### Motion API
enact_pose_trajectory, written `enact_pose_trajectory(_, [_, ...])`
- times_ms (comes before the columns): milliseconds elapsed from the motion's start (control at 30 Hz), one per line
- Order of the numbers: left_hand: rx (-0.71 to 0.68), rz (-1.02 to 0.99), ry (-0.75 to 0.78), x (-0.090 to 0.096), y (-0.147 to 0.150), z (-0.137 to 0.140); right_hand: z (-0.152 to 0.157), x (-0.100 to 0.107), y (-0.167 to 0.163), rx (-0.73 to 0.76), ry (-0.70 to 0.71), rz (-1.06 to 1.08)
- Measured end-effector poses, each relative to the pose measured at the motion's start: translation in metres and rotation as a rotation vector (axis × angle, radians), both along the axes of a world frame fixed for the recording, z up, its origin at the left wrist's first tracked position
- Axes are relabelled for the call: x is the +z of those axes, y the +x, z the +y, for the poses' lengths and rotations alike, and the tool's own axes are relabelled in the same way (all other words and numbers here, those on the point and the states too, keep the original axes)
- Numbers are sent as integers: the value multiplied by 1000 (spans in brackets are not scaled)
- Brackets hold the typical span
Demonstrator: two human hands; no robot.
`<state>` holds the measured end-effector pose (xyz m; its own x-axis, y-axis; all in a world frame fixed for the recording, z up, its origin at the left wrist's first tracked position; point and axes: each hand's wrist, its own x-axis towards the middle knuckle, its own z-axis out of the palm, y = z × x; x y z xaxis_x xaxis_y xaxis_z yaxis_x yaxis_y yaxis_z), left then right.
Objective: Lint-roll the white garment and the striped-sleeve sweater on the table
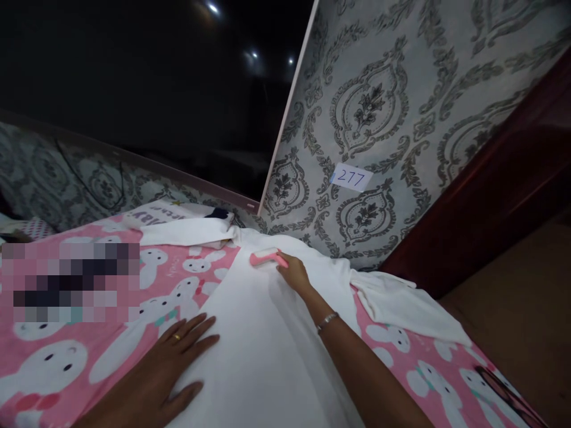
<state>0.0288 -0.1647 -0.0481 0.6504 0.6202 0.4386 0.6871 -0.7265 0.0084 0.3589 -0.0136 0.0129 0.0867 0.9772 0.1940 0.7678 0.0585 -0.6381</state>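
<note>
A white long-sleeved garment (250, 351) lies spread out, its sleeves stretched to both sides. My right hand (294, 272) is closed round the pink handle of a lint roller (266, 257). The roller's white cylinder is at the upper part of the garment, near the neckline; whether it presses on the cloth I cannot tell. My left hand (187, 348) lies flat with fingers spread on the garment's left edge, holding nothing. It wears a ring, and a bracelet sits on my right wrist.
Beneath lies a pink cloth (209, 270) with white rabbits. A folded printed garment (178, 217) lies at the back left. Behind are a large dark screen (169, 89) and patterned wall with a paper (351, 177) marked 277. A dark red wooden post (486, 160) stands right.
</note>
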Motion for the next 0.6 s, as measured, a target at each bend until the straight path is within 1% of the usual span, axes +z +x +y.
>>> enact_pose_trajectory(100, [8, -15, 3, -7, -1, 1, 35, 7, -33, -6, 2, 25])
enact_pose_trajectory(167, [24, -38, 6, -10, -1, 1, 53, 10, -51, -9, 3, 49])
enact_pose_trajectory(233, [27, -37, 15, -9, -1, 2, 59, 10, -58, -10, 24, 103])
enact_pose_trajectory(300, [9, 0, 13, -5, -2, 4, 54, 6, -52, -21, 69, 167])
enact_pose_trajectory(367, [-6, 17, 15, -1, -3, 7, 38, 2, -32, -35, 106, 180])
enact_pose_trajectory(433, [-23, 8, 13, 2, -3, 10, 13, -2, 0, -44, 108, 122])
enact_pose_trajectory(500, [-41, -13, 3, 2, -2, 11, -18, -5, 39, -35, 97, 65])
enact_pose_trajectory(600, [-7, -57, -38, -2, 2, 10, -75, -7, 101, -14, 86, 47])
